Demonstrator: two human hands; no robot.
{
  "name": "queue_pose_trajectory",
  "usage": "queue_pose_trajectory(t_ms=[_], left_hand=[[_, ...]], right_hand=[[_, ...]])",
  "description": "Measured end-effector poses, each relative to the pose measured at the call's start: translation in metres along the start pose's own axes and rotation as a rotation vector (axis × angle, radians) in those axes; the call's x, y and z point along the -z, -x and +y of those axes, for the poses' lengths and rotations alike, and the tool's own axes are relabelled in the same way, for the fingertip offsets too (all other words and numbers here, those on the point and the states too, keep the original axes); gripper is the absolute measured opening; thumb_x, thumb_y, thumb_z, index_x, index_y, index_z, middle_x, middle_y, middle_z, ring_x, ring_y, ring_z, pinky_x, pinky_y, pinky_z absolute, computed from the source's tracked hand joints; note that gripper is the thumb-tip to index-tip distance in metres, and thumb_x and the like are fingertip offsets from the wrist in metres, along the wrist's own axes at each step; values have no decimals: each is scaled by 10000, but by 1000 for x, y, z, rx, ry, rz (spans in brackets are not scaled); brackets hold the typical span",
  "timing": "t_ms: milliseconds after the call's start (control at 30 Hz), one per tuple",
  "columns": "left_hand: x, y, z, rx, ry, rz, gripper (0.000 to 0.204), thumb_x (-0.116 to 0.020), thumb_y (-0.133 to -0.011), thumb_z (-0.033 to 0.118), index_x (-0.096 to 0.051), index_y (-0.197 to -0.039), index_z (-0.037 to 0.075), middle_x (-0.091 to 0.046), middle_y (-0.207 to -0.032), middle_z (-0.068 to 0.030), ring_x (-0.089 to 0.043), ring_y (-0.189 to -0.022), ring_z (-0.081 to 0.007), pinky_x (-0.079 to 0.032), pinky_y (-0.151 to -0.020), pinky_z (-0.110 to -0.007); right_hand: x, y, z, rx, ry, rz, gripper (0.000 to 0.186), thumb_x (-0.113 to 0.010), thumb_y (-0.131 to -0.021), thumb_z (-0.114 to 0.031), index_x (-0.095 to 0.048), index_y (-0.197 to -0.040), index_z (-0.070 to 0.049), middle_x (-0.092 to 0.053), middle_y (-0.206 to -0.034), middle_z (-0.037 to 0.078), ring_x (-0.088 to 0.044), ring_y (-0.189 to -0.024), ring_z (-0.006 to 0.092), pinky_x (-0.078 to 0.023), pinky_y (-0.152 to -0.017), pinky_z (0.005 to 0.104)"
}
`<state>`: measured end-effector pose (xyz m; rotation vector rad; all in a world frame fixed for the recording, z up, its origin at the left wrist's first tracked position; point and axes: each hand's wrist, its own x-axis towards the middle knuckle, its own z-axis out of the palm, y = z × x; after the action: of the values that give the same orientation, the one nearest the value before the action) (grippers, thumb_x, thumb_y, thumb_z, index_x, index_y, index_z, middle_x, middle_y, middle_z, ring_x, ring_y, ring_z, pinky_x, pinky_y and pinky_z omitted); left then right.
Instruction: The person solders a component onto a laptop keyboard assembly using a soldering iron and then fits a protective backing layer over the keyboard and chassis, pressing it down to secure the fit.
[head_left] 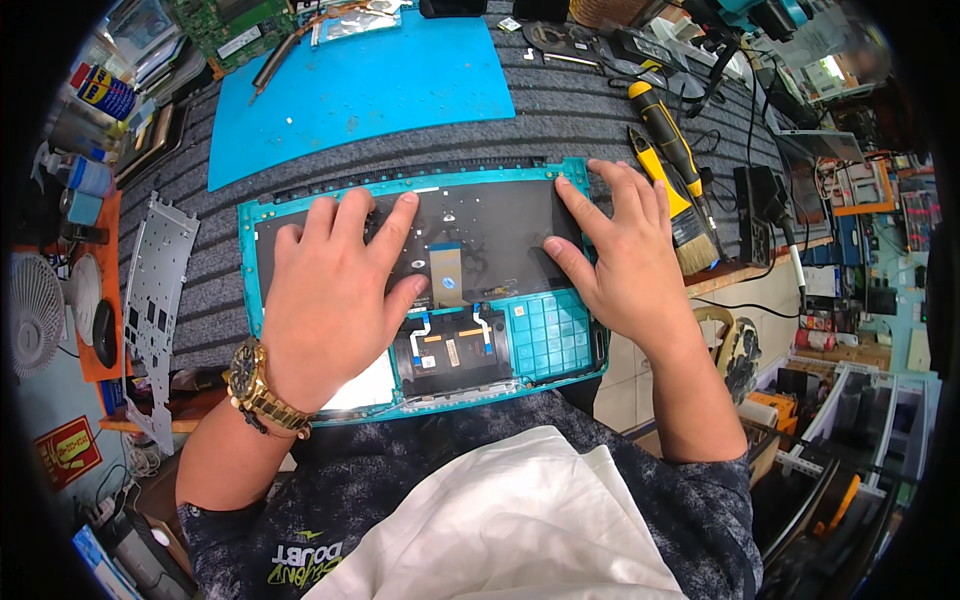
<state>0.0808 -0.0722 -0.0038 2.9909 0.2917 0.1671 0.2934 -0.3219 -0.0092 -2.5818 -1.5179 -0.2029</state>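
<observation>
In front of me lies a teal laptop top case (pixel 548 335), its inner side facing up. A black sheet (pixel 510 225) covers most of its far part. My left hand (pixel 335 275) rests on the left half of this sheet, fingers spread and pressing nothing between them. On the far right corner my right hand (pixel 630 255) lies with thumb and index finger apart on the sheet and the teal rim. Between the hands shows a wide ribbon cable (pixel 447 278). Nearer to me sits the black touchpad underside (pixel 455 358) with two small white ribbon cables. My left palm hides part of the case.
A blue mat (pixel 370 100) lies beyond the case on the ribbed grey bench cover. At right are a yellow-black screwdriver (pixel 665 135) and a paint brush (pixel 690 225). A perforated metal plate (pixel 160 290) leans at left; a green circuit board (pixel 240 42) stands far left.
</observation>
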Motion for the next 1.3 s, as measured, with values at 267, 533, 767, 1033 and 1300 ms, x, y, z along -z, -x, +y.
queue_pose_trajectory(t_ms=[267, 533, 767, 1033, 1300], left_hand=[[-1, 0, 1, -2, 1, 10, 785, -895, -963, 342, -651, -1673, 115, -654, -1398, -148, -603, -1304, -347, -494, -996, -517], [-1, -2, 1, -7, -3, 16, 783, -898, -954, 333, -656, -1669, 122, -649, -1388, -141, -613, -1301, -347, -504, -1000, -506], [-3, 0, 1, 4, -10, 10, 791, -897, -953, 332, -652, -1676, 127, -644, -1393, -139, -613, -1297, -347, -502, -1012, -513], [-4, 1, 1, -9, -19, 30, 782, -889, -963, 325, -648, -1682, 133, -635, -1401, -138, -608, -1292, -347, -494, -1021, -513], [-6, 3, 1, -8, -21, 42, 767, -873, -980, 330, -645, -1684, 131, -631, -1400, -139, -607, -1289, -346, -491, -1030, -512]], right_hand=[[2, 3, -6, -45, 5, -22, 641, -839, -1058, -370, -703, -1618, -90, -527, -1724, 219, -446, -1643, 480, -299, -1380, 692], [-6, -5, -37, 242, -213, -159, 719, -762, -1092, -315, -558, -1738, -73, -502, -1835, 136, -419, -1727, 411, -241, -1438, 663], [1, 13, -24, 204, -168, -131, 774, -840, -1034, -369, -599, -1676, -10, -563, -1786, 173, -478, -1694, 395, -283, -1432, 627], [10, 31, -14, 131, -6, -133, 783, -813, -1055, -434, -613, -1626, 62, -568, -1756, 241, -448, -1710, 430, -255, -1440, 632], [21, 43, -10, 145, -4, -162, 744, -802, -1061, -449, -659, -1583, 62, -588, -1733, 236, -436, -1715, 435, -252, -1437, 642]])
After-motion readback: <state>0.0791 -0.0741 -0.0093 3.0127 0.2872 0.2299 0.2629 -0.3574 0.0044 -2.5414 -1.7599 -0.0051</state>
